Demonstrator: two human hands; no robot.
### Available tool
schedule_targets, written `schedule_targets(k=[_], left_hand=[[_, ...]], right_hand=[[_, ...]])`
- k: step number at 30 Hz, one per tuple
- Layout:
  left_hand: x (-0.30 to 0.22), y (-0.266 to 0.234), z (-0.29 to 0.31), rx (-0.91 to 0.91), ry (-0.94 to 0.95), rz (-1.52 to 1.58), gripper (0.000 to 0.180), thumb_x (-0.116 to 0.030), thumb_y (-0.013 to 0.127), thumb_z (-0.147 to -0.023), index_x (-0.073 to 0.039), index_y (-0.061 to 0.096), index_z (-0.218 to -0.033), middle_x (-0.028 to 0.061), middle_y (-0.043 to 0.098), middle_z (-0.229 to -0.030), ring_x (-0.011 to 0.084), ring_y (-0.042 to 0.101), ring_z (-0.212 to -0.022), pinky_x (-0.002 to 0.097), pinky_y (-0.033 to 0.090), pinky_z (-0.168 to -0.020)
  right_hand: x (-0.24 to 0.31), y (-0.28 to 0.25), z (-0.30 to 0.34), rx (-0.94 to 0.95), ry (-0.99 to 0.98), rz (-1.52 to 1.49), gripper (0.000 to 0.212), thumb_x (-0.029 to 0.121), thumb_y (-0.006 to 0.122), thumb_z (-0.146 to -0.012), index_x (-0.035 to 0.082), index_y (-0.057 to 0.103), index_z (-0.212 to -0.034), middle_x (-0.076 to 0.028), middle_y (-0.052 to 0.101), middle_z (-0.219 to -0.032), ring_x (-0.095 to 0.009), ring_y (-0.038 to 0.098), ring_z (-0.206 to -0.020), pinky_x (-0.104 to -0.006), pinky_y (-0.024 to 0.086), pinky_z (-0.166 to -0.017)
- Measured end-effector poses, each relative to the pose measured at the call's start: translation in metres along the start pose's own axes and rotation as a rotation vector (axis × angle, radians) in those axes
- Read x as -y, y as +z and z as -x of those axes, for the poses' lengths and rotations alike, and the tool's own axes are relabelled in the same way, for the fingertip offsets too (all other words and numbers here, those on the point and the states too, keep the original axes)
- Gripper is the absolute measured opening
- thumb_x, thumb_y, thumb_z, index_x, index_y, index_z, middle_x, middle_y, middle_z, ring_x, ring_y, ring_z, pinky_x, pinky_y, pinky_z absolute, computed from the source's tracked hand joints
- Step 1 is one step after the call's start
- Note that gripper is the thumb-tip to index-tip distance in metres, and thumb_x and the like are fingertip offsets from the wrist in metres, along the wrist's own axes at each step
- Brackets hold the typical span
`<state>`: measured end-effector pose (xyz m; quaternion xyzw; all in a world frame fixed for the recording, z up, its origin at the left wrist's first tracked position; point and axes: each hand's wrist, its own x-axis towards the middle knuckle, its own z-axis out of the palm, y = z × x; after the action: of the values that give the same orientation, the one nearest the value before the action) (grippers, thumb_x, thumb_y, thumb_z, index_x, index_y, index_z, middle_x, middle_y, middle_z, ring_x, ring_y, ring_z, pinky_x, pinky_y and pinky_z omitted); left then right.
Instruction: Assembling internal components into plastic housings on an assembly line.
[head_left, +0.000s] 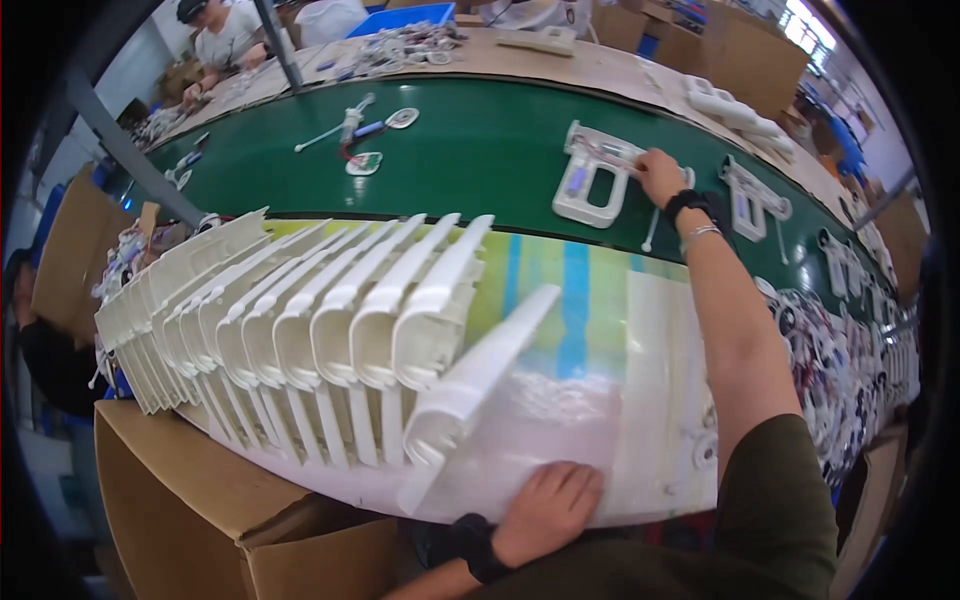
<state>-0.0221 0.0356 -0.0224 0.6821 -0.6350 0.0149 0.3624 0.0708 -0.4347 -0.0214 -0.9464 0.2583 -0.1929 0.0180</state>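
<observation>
Head view: the person's right hand (660, 178) reaches across to a green surface (480, 150), its fingers bent and drawn together at the upper right end of a white housing (602, 208) with a looped handle. Whether they grip the housing itself or the wiring there, I cannot tell. The housing lies flat on the green surface, its inside facing up, with a purple cylinder (577, 180) set in it.

The left hand (548, 512) rests back upward at the near edge of the striped tabletop (575, 330), fingers side by side and slightly bent. Its palm is hidden, so I cannot tell whether it is closed on anything. Near it, to the left, a single white shell (482, 378) lies aslant, and beyond that a row of similar white shells (445, 280) stands side by side on the tabletop, their rounded ends toward the person.

A second white housing (745, 205) lies on the green surface just right of the right hand. Farther left on that surface sits a wired assembly (365, 163). A heap of small wired parts (832, 370) is at the right, and a cardboard box (190, 470) stands at the lower left. Another person (228, 42) works at the upper left.
</observation>
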Motion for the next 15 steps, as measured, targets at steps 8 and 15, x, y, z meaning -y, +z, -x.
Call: schedule_targets(k=[8,15], left_hand=[[-0.001,0.005,0.0,0.069,-0.094,0.073,0.024,-0.011,0.064,-0.073,-0.002,0.06,-0.096,0.0074,0.059,-0.094,0.0226,0.056,-0.087,0.0336,0.048,-0.076],[-0.005,0.005,0.002,-0.027,-0.102,0.004,0.024,-0.01,0.062,-0.072,-0.002,0.058,-0.094,0.0078,0.057,-0.093,0.0236,0.054,-0.089,0.0343,0.046,-0.077]], right_hand=[[0.072,-0.035,-0.032,-0.251,-0.161,-0.03,0.022,0.02,0.058,-0.082,0.005,0.061,-0.098,-0.013,0.059,-0.104,-0.032,0.059,-0.092,-0.0388,0.048,-0.078],[0.218,-0.129,0.099,0.561,-0.876,-0.595,0.043,0.02,0.068,-0.077,0.002,0.051,-0.113,-0.016,0.059,-0.102,-0.031,0.058,-0.093,-0.0372,0.046,-0.081]])
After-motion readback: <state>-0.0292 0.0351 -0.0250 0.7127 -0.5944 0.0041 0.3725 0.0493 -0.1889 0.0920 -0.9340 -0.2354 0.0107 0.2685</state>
